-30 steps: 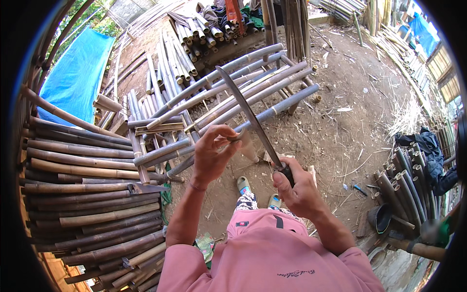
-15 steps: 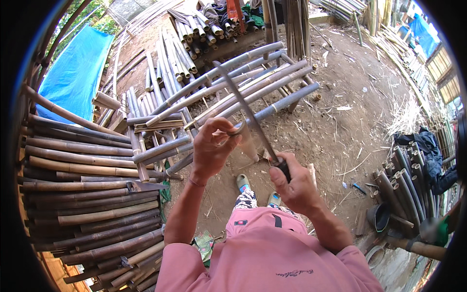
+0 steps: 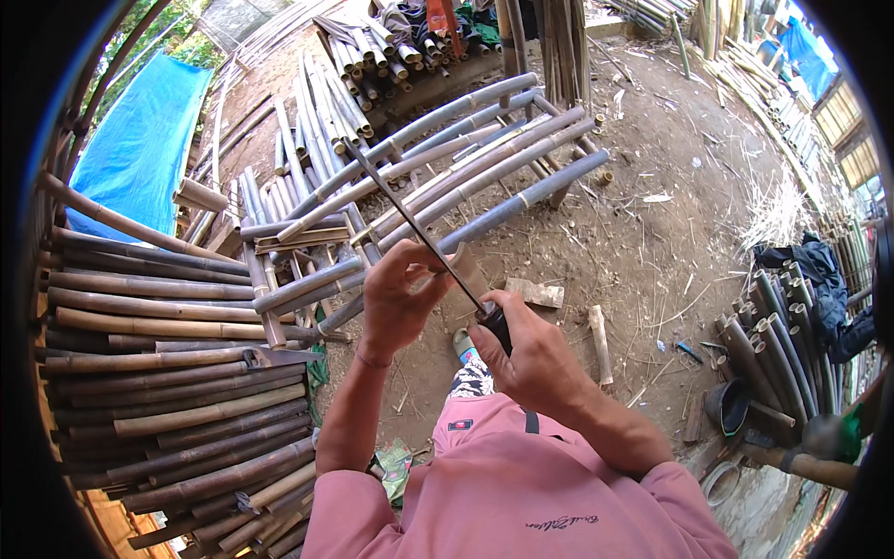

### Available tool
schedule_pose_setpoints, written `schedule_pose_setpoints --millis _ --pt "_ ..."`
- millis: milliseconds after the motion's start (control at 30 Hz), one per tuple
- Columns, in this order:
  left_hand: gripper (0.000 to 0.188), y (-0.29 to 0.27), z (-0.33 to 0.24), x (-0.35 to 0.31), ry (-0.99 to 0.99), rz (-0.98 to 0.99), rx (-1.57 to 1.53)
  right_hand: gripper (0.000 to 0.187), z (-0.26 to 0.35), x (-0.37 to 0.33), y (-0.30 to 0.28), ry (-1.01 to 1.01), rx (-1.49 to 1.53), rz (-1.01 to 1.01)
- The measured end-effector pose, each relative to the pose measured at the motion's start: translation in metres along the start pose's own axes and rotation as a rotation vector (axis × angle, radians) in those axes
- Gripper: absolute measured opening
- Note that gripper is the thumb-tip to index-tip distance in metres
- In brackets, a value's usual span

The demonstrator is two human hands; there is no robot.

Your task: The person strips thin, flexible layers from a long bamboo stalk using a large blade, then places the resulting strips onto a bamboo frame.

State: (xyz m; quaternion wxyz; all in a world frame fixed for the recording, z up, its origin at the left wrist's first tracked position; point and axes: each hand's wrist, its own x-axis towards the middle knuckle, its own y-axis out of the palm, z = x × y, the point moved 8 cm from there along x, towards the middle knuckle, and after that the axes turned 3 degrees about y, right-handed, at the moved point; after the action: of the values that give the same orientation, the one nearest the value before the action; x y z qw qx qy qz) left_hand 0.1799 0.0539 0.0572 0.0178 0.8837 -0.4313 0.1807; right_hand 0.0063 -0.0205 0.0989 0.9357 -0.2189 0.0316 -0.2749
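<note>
A short split piece of bamboo [image 3: 472, 268] is pinched in my left hand [image 3: 402, 303], whose fingers are bent round its upper end. My right hand [image 3: 542, 359] grips the dark handle of a long, narrow knife [image 3: 396, 200]. The blade slants up and away to the left, passing over the bamboo piece close to my left fingers. Whether its edge touches the bamboo I cannot tell. Beyond both hands stands a low rack of bamboo poles [image 3: 517, 186], with the blade tip in front of its left part.
Stacked bamboo poles [image 3: 196, 387] fill the left side, with a hand saw [image 3: 279, 357] on them. Cut bamboo pieces [image 3: 535, 293] lie on the dirt ground. At the right stand bamboo tubes [image 3: 782, 349] and a dark bucket [image 3: 726, 407]. A blue tarp [image 3: 140, 140] hangs far left.
My right hand has moved left with the knife, and the blade has swung left across the bamboo piece. My left hand keeps its hold and has shifted only slightly.
</note>
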Motion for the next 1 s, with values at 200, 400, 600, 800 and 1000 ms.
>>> schedule_pose_setpoints --millis 200,400,600,800,1000 --pt "0.020 0.002 -0.005 -0.004 -0.013 0.004 0.009 0.043 0.004 -0.003 0.001 -0.036 -0.061 -0.004" --pt "0.022 0.001 -0.007 -0.006 0.008 0.007 -0.012 0.043 0.007 -0.005 -0.001 -0.040 -0.097 0.010" --pt "0.024 0.002 -0.005 -0.005 -0.019 -0.010 -0.048 0.043 0.001 -0.001 0.000 0.036 -0.071 0.060" --pt "0.036 0.018 -0.013 -0.005 0.009 -0.005 -0.206 0.041 -0.010 -0.005 -0.008 0.112 0.032 0.066" --pt "0.038 0.028 -0.009 -0.003 0.011 0.023 -0.289 0.042 -0.008 -0.005 -0.021 0.200 0.094 0.116"
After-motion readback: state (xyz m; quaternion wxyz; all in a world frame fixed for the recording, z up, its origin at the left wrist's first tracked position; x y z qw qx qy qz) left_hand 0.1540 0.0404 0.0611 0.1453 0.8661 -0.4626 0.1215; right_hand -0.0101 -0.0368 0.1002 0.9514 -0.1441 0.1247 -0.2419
